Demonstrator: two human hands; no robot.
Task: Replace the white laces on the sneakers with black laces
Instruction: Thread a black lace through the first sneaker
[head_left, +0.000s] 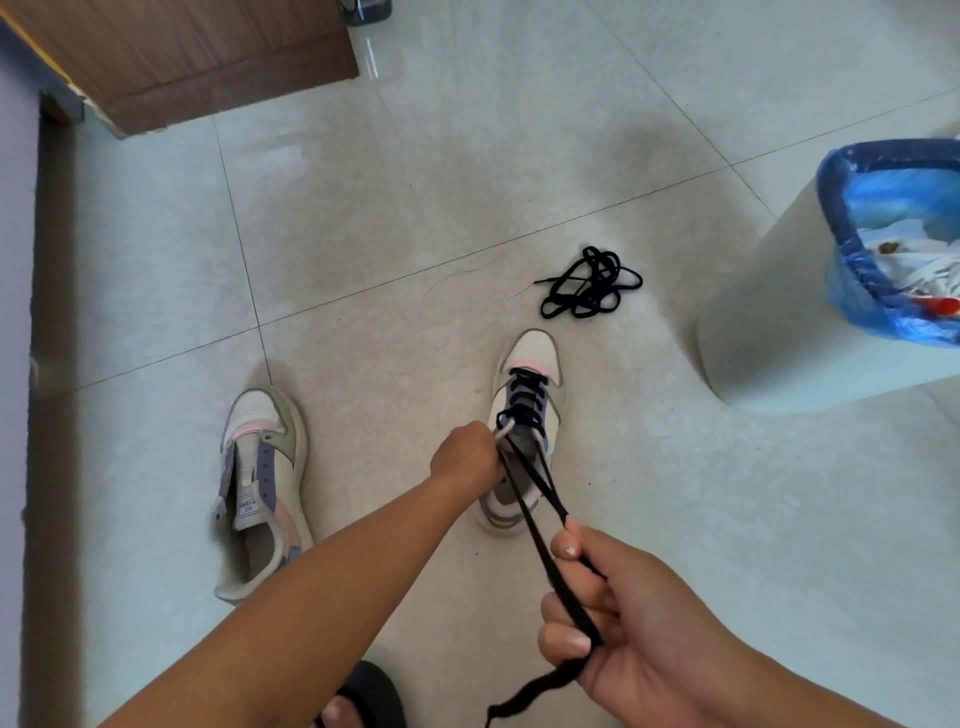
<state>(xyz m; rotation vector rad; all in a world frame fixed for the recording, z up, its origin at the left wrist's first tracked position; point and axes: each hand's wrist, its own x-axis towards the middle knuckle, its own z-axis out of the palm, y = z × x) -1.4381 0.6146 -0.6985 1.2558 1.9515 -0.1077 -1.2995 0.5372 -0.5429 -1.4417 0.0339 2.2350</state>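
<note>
Sneakers stand apart on the tiled floor (519, 130): the right sneaker (530, 415) carries a black lace (540, 525), both ends gripped by the right hand (634, 629). Left hand (465, 454) grips its collar. Spare lace (589, 283) lies at twelve o'clock; unlaced sneaker (262, 488) at nine.

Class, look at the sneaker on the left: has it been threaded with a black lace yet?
No. The left sneaker shows bare eyelets with no lace, while a spare black lace lies bundled on the floor.
</note>
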